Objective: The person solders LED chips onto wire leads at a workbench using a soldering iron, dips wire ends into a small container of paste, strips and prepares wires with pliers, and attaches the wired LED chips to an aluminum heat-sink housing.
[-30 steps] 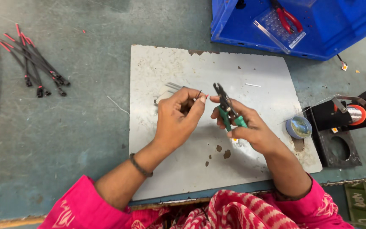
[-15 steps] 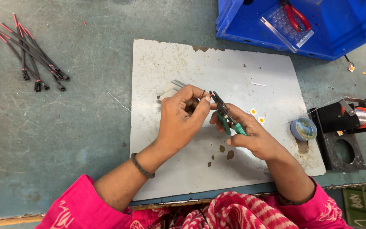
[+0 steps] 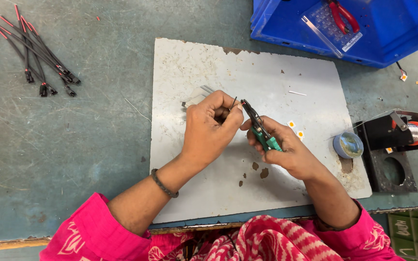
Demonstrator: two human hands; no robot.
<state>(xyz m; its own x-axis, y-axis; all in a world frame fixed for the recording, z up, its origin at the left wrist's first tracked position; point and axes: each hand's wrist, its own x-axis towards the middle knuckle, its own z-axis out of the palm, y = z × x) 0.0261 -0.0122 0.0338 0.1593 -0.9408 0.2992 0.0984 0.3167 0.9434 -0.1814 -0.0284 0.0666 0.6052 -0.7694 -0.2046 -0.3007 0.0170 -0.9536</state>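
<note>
Centrally, over a worn white board (image 3: 267, 77) on the grey-green bench (image 3: 73, 159), both hands meet. Left hand (image 3: 211, 128): grip closed, fingers curled into a loose fist around a thin dark wire (image 3: 233, 102), whose short end sticks up between thumb and forefinger; pale wire ends (image 3: 204, 89) project from behind the knuckles towards the far side. Right hand (image 3: 286, 150): grip closed around the green handles of small cutting pliers (image 3: 260, 128), the dark nose pointing up and left, its tip just beside the wire end at the left thumb. Whether the nose touches the wire cannot be told.

Surroundings: a bundle of black-and-red cable leads with connectors (image 3: 30, 58) lies well apart at far left on the bench. A blue bin (image 3: 412, 29) stands at the far right, containing red-handled pliers (image 3: 342, 14) and a clear plastic tray (image 3: 330, 29). A small round blue tin (image 3: 348, 145) sits at the right edge of the board, near a black stand with a spool of silver wire (image 3: 414, 131). Small yellow-and-white squares (image 3: 296, 129) lie on the board just beside the right hand.
</note>
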